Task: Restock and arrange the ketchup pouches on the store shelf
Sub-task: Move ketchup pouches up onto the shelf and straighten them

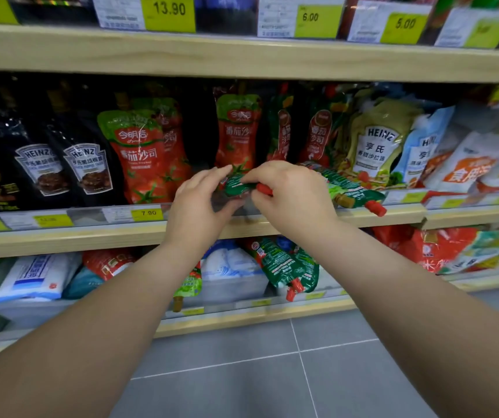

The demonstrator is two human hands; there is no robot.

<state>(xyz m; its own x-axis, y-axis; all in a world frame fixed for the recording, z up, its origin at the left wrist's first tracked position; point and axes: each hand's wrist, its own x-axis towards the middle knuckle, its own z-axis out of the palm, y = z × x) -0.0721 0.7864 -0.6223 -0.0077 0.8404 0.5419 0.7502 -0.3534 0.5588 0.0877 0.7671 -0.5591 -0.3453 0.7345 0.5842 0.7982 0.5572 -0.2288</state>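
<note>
Both hands meet at the front of the middle shelf (pixel 182 233) over one ketchup pouch (pixel 237 187), green and red with a red cap, lying flat. My left hand (pixel 200 206) grips its left end. My right hand (pixel 290 194) pinches it near the cap. Upright ketchup pouches stand behind: one at the left (pixel 142 158), one at the centre (pixel 237 131), two thinner ones to the right (pixel 317 134). Another flat pouch (pixel 351 191) lies to the right with its cap over the shelf edge.
Black Heinz sauce pouches (pixel 61 167) stand left of the ketchup, Heinz salad dressing pouches (pixel 375 143) to the right. More ketchup pouches (pixel 287 267) lie on the lower shelf among white and blue bags (pixel 34 276). Grey tiled floor (pixel 272 372) is below.
</note>
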